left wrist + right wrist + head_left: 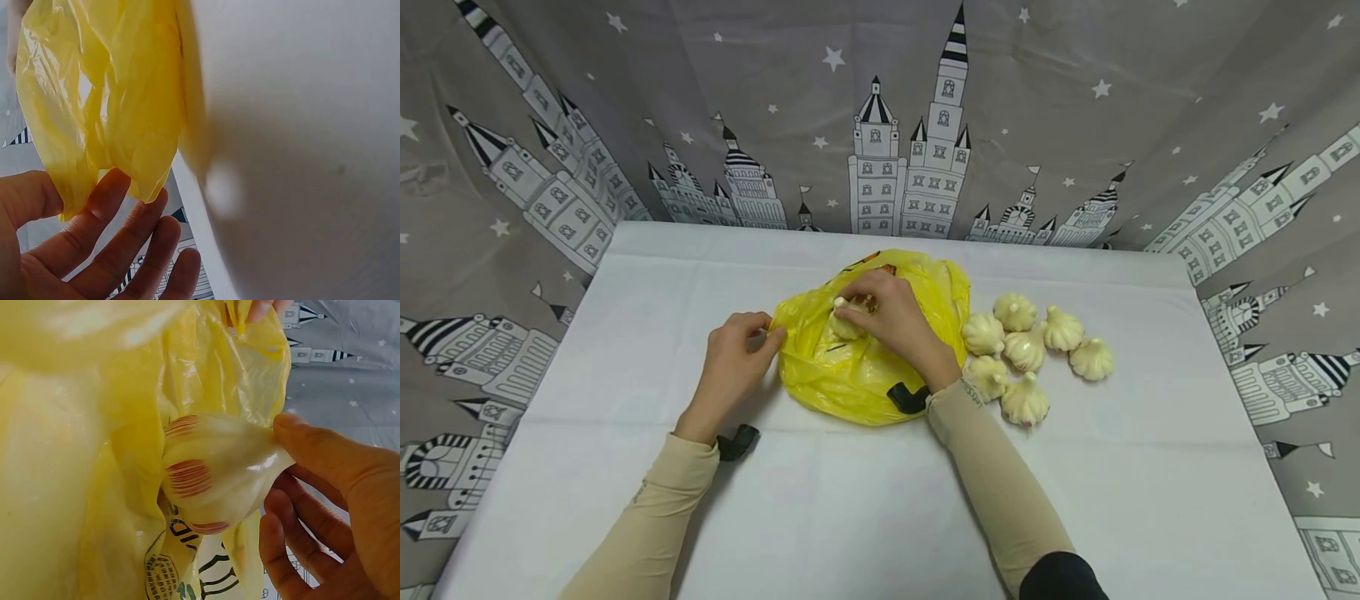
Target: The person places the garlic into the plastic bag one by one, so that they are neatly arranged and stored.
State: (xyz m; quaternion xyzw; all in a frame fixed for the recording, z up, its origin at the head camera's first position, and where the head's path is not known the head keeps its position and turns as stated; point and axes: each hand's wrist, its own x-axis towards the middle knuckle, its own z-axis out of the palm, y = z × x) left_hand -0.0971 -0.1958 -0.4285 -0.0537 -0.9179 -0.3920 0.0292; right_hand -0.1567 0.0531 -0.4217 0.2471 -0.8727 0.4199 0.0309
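A yellow plastic bag (820, 392) lies spread on the white table, its film crumpled. At its left edge my left hand (737, 354) pinches the film between thumb and index finger; the left wrist view shows the bag's corner (75, 181) between them, the other fingers spread. My right hand (895, 321) is over the bag and holds a garlic bulb (846, 321) by its pointed stem. In the right wrist view this garlic bulb (219, 469) has reddish streaks and sits against the yellow film, with printed lettering below it.
Several more pale garlic bulbs (1024, 350) lie in a loose group on the table, right of the bag. The white tablecloth (850, 500) spreads in front. A grey curtain (1037, 108) with castles and stars hangs behind and at both sides.
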